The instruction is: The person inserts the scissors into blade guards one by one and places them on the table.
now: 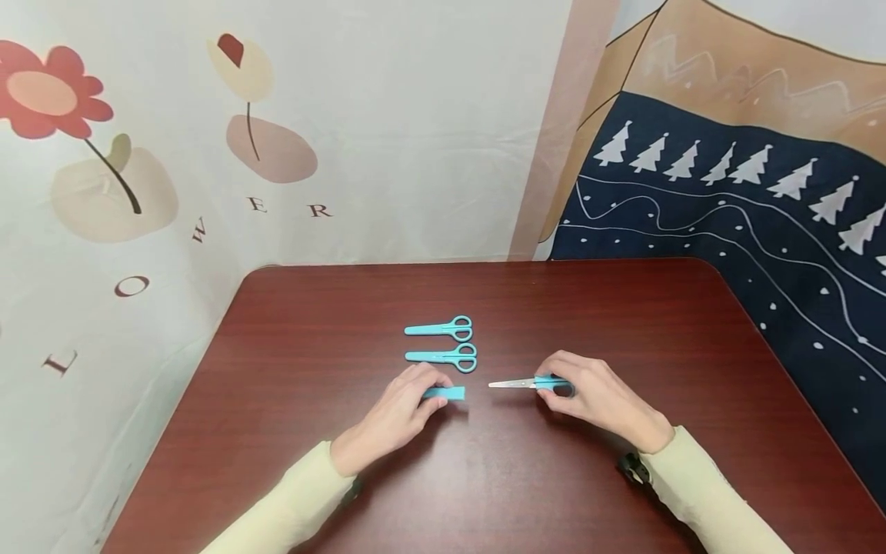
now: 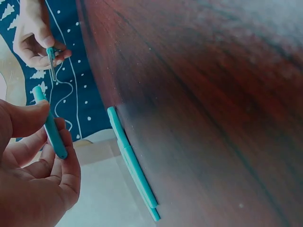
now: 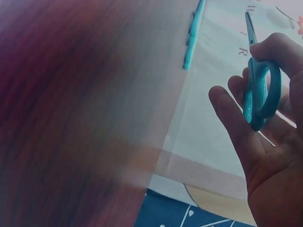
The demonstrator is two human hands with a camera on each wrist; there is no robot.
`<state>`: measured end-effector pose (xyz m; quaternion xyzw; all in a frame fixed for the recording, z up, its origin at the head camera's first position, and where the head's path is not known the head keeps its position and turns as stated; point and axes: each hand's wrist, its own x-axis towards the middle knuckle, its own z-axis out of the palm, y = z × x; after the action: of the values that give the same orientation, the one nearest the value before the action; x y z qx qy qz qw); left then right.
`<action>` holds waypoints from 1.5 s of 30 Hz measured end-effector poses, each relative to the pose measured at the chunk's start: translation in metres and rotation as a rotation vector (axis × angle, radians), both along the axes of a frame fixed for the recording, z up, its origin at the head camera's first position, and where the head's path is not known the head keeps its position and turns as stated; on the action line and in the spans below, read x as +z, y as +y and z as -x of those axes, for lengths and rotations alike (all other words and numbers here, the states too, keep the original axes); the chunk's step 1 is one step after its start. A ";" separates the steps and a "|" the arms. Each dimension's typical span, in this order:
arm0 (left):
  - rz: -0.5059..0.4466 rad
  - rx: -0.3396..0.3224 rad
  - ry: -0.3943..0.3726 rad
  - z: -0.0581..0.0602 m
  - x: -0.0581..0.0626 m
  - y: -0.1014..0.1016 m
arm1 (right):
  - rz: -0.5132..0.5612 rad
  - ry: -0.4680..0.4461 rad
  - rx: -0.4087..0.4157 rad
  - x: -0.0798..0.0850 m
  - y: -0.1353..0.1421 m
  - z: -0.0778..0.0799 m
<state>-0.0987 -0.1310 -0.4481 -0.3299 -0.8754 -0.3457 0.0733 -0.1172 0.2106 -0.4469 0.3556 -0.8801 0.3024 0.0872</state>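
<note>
Between thumb and fingers, my left hand (image 1: 394, 408) pinches a turquoise scissors sheath (image 1: 450, 393), its wide end pointing right. My right hand (image 1: 595, 391) holds a pair of scissors (image 1: 512, 383) by the turquoise handles, with the bare metal blades together and pointing left at the sheath. A gap separates the blade tip from the sheath. In the right wrist view the handle loops (image 3: 270, 90) sit between thumb and fingers. Just beyond my left hand lie two more turquoise scissors, the nearer pair (image 1: 443, 356) and the farther pair (image 1: 439, 329), both with covered blades pointing left.
The reddish-brown table (image 1: 554, 492) has rounded far corners. Behind it hangs a pale cloth (image 1: 415, 154) with flowers and letters. At the right is a dark blue cloth (image 1: 692, 192) with white trees. A dark band (image 1: 633, 468) sits at my right wrist.
</note>
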 end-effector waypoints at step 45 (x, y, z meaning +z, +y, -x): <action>-0.067 0.063 0.118 -0.008 -0.001 -0.006 | 0.041 0.043 0.049 0.003 -0.039 -0.008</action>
<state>-0.0908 -0.1371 -0.4489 -0.3192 -0.8674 -0.3523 0.1468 -0.1092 0.1717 -0.4435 0.3814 -0.8627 0.3147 0.1058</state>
